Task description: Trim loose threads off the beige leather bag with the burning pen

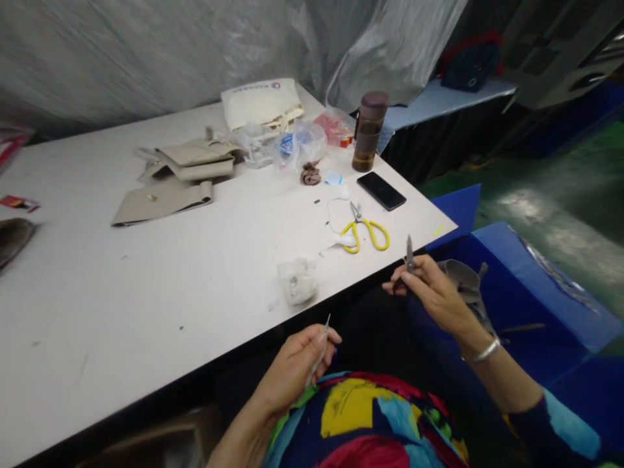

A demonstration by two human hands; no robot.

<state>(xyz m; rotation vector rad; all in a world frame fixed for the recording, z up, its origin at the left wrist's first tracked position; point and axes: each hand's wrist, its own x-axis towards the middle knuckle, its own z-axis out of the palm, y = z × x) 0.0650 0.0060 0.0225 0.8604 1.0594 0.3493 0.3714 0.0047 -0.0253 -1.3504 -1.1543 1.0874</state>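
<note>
Just off the table's front edge, my left hand point(301, 357) is closed around a thin, pointed metal tool point(327, 323) that resembles tweezers; most of it is hidden by the fingers. My right hand point(429, 286) is raised farther right, gripping small thread snips point(409, 252) with the blades pointing up. On the table between and beyond the hands lie yellow-handled scissors point(358, 231), beside a white scrap with loose thread point(344, 240). A crumpled clear plastic bag point(297, 281) with something small inside sits near the front edge, closest to my left hand.
Beige fabric pieces point(160, 203) lie folded at the table's back left. A black phone point(381, 190) and brown bottle point(370, 132) stand toward the right, near plastic bags point(302, 144) and a cream cloth bag point(263, 104). Blue bins point(531, 279) hold grey pieces by my right arm.
</note>
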